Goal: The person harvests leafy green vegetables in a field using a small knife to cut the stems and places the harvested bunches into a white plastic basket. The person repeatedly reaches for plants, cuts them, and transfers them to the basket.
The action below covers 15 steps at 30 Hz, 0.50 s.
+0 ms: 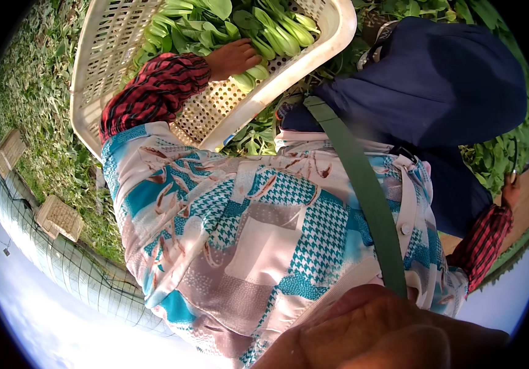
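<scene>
My left hand (234,60), in a red and black plaid sleeve, reaches into a cream plastic crate (345,27) with perforated walls. Palm down, it rests on heads of bok choy (283,39); its palm side is hidden, so a grip cannot be made out. One pale-stemmed head (246,82) lies right beside its fingers. Far out at the right rim, my right hand (509,190) is small, with fingers curled around a slim tool (515,171) that has a shiny spot. Leafy green plants (492,161) grow next to that hand.
My bent leg in dark blue trousers (412,87) is beside the crate. A green strap (356,180) crosses my patterned shirt. Two more crates (60,218) (9,152) stand at the left on leaf-strewn ground (47,101), near a netted structure (84,281).
</scene>
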{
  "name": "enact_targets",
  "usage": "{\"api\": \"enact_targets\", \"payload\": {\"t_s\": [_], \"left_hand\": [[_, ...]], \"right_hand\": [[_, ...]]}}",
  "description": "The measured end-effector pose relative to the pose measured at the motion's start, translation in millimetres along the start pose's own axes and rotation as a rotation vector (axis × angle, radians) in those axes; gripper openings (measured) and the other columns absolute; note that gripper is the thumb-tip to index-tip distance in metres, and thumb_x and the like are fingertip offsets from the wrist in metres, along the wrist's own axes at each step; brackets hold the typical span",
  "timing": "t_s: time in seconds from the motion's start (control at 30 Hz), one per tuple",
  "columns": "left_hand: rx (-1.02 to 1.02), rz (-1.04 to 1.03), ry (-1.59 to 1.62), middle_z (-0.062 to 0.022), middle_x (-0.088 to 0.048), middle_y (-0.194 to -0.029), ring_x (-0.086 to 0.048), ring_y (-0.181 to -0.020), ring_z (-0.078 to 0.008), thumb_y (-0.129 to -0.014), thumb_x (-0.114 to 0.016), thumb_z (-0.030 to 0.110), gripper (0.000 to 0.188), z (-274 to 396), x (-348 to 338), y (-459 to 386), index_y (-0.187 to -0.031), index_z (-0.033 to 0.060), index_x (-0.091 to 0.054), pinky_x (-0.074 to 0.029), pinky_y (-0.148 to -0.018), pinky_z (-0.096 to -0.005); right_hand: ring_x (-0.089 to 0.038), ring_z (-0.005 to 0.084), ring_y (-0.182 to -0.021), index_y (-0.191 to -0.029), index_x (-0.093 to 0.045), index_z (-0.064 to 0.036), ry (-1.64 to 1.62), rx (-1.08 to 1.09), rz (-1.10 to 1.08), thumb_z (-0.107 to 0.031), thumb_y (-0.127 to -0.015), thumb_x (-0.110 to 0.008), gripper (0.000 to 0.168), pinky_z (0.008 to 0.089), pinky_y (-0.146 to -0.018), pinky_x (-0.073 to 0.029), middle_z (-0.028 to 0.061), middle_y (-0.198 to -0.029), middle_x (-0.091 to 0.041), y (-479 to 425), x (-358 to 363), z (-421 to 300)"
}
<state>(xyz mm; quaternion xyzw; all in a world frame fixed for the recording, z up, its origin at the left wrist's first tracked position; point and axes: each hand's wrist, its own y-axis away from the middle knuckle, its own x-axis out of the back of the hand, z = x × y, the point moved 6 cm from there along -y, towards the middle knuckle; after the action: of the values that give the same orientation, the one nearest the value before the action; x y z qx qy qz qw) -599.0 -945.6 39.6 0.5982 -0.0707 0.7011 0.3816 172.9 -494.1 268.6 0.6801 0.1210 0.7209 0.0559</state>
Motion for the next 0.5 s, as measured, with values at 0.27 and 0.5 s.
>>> {"api": "enact_targets", "payload": {"t_s": [0.27, 0.5], "left_hand": [[0.155, 0.27, -0.049, -0.0114, -0.052, -0.117, -0.047, -0.119, -0.0287, -0.069, -0.061, 0.0, 0.053, -21.3, 10.4, 20.4, -0.12, 0.0041, -0.048, -0.026, -0.114, -0.0436], [0.19, 0.225, -0.104, -0.0087, -0.052, -0.122, -0.043, -0.125, -0.0269, -0.072, -0.061, 0.003, 0.059, -7.2, -7.5, 5.6, -0.129, 0.0072, -0.046, -0.024, -0.115, -0.0421]], "right_hand": [[-0.051, 0.0157, -0.057, -0.112, -0.058, -0.006, -0.047, 0.002, -0.025, -0.03, -0.092, -0.058, 0.032, 0.0315, -0.055, -0.041, 0.0082, -0.07, -0.056, 12.8, 12.9, -25.4], [-0.052, 0.0142, -0.055, -0.113, -0.057, -0.004, -0.046, 0.189, 0.034, -0.03, -0.093, -0.057, 0.033, 0.0309, -0.052, -0.041, 0.008, -0.071, -0.056, -6.5, 11.9, -30.5]]}}
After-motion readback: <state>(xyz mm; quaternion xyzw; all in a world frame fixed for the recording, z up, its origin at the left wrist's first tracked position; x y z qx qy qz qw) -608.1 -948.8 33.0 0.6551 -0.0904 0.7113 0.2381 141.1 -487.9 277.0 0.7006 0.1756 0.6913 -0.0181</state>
